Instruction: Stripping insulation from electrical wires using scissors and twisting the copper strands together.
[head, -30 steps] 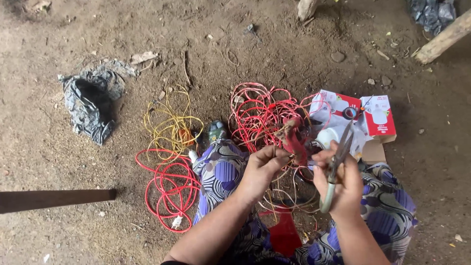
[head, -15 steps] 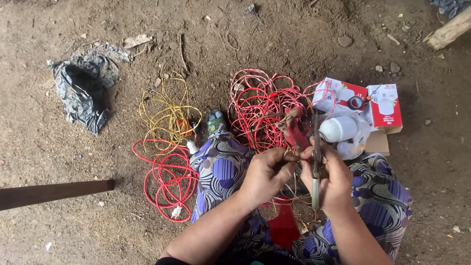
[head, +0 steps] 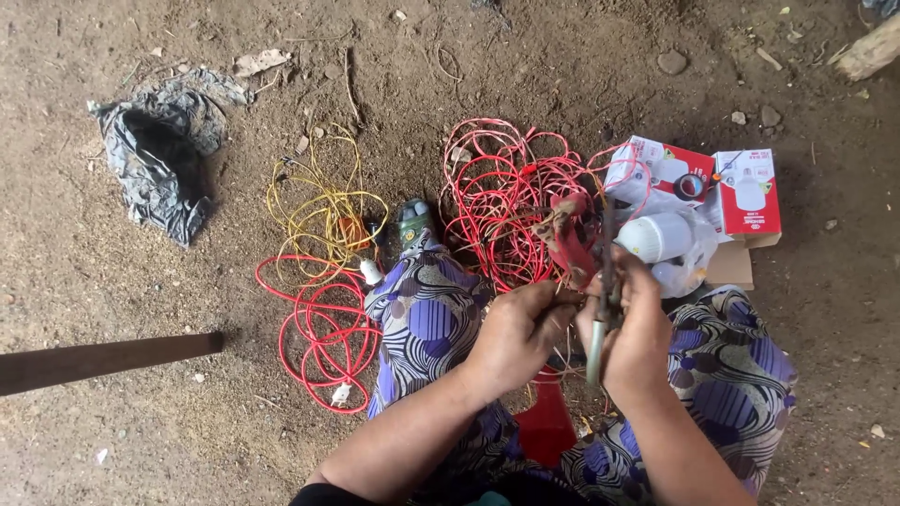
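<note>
I sit on a dirt floor with patterned purple cloth over my knees. My left hand point(head: 517, 335) pinches a thin wire end just below a rusty red fitting point(head: 568, 242). My right hand point(head: 636, 330) grips a pair of grey-handled pliers point(head: 602, 309), held upright with its jaws at the same wire. Both hands nearly touch. A tangle of red wire point(head: 506, 192) lies just beyond them.
A yellow wire coil point(head: 319, 206) and another red coil point(head: 319, 328) lie left of my knee. White bulbs point(head: 656, 236) and red-and-white boxes point(head: 745, 192) sit at right. A crumpled grey plastic bag point(head: 159, 159) lies far left, a dark wooden plank point(head: 103, 359) at lower left.
My hands have come together: the right hand brought the pliers from off to the right up against the wire held by the left. The view has shifted slightly.
</note>
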